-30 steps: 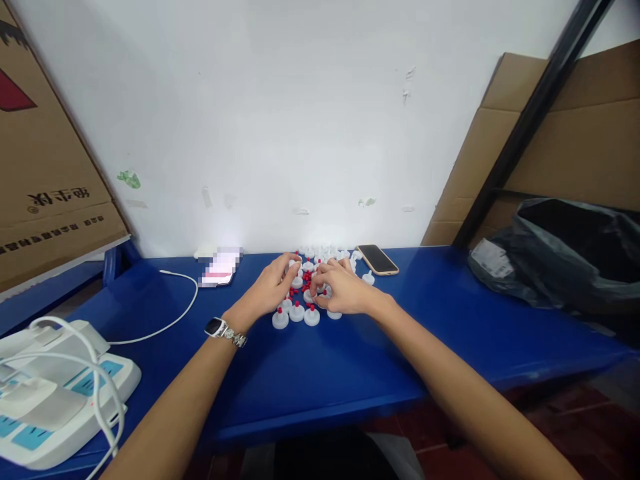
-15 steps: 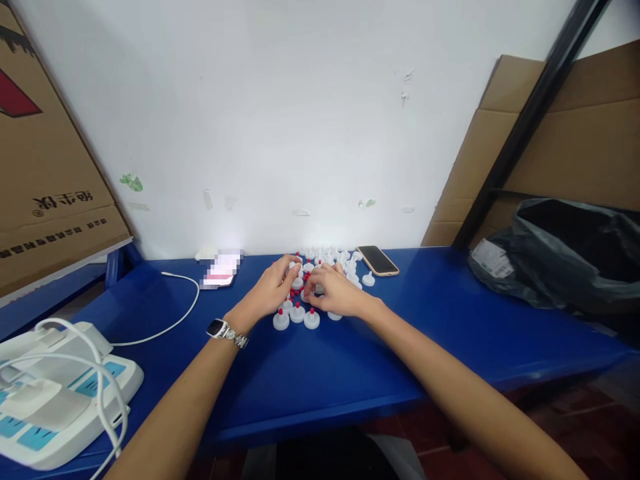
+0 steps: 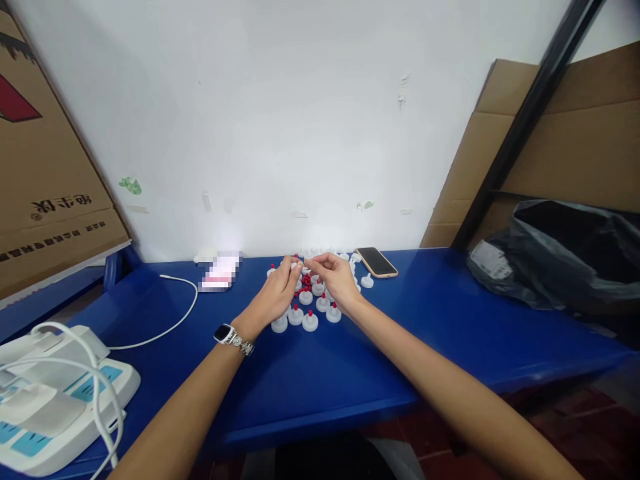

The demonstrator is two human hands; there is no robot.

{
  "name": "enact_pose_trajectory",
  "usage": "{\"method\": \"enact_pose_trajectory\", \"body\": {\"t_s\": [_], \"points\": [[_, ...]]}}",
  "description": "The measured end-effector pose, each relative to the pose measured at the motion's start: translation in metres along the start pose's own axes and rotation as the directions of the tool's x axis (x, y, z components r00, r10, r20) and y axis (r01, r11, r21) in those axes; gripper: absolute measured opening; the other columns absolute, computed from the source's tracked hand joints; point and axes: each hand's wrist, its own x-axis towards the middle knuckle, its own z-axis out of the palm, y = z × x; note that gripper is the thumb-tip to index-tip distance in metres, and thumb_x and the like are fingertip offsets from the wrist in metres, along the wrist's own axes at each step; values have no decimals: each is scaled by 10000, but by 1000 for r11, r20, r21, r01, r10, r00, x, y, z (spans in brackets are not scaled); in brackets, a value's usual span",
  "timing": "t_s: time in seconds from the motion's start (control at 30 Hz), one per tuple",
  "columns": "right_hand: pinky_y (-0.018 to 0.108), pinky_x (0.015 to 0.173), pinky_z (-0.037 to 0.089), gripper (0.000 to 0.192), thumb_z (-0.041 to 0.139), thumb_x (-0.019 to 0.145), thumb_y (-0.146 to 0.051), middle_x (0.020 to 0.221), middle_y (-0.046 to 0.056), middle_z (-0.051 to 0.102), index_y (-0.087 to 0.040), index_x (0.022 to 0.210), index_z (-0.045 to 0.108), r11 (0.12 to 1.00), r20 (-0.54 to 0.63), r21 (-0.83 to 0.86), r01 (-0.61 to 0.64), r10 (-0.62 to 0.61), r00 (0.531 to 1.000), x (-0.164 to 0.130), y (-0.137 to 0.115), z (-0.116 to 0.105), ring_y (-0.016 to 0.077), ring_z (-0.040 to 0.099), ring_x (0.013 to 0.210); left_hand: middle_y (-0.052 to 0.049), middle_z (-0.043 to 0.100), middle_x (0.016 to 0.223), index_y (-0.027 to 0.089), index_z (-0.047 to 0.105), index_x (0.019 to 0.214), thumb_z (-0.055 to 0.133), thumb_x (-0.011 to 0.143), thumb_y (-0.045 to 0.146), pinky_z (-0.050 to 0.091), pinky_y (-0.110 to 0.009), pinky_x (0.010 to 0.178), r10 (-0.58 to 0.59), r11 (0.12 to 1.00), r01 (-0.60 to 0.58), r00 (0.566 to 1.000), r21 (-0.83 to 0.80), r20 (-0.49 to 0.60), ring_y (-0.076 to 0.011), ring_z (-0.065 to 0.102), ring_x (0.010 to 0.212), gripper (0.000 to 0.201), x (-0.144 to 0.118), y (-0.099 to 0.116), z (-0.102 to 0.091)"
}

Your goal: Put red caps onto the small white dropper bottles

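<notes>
My left hand (image 3: 274,291), wearing a watch (image 3: 226,334), is closed around a white nozzle cap (image 3: 295,265), mostly hidden by the fingers. Thumb and forefinger of my right hand (image 3: 339,281) are pinched close beside that cap; whatever lies between them is too small to make out. Below both hands stand several white nozzle caps with red tips (image 3: 310,321), upright on the blue table (image 3: 320,380). A small heap of loose red tips (image 3: 306,283) lies among them. Plain white nozzle caps (image 3: 367,281) are spread behind and to the right.
A phone (image 3: 377,262) lies at the right against the wall side. On the left are a bright, blurred-out phone-like item (image 3: 220,272), a white cable (image 3: 185,313) and a power strip (image 3: 95,407). A dark plastic bag (image 3: 560,253) sits at the right end.
My right hand has risen from the red tips and come up to the left hand's fingertips. A white cap it covered now stands uncovered at the front.
</notes>
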Motion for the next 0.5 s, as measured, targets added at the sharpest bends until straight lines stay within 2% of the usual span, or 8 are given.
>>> {"method": "enact_pose_trajectory", "body": {"t_s": [0.13,0.27,0.37,0.5], "points": [[253,542,376,422,808,612,-530,604,-37,560,-184,721,591,1000,0,-19,5,-5,1000,-2,1,2,102,464,554,20,527,732,213,454,1073,261,1026,483,382,-312,652,-3,1000,3,999,-9,-35,-174,542,661,336,0,1,2],[250,531,347,440,777,653,-566,603,-49,504,-194,700,547,996,29,-50,69,-67,997,-3,4,2,95,414,545,21,521,748,217,447,1044,254,1029,488,383,-308,664,-12,999,10,997,-39,-71,-166,529,673,333,-1,4,3],[254,541,339,423,681,764,-592,610,-48,471,-202,717,522,970,84,-179,166,-153,985,-3,2,-1,106,404,563,17,516,763,216,453,1015,232,1032,491,394,-302,678,-17,996,8,995,-90,-93,-158,518,691,354,-2,8,5],[262,565,320,423,477,932,-553,595,-49,396,-212,686,430,859,225,-391,331,-259,939,-4,-5,-5,114,381,576,-1,544,803,216,477,1046,220,1027,517,415,-310,711,-34,987,17,994,-158,-108,-163,531,730,396,-3,13,6]]}}
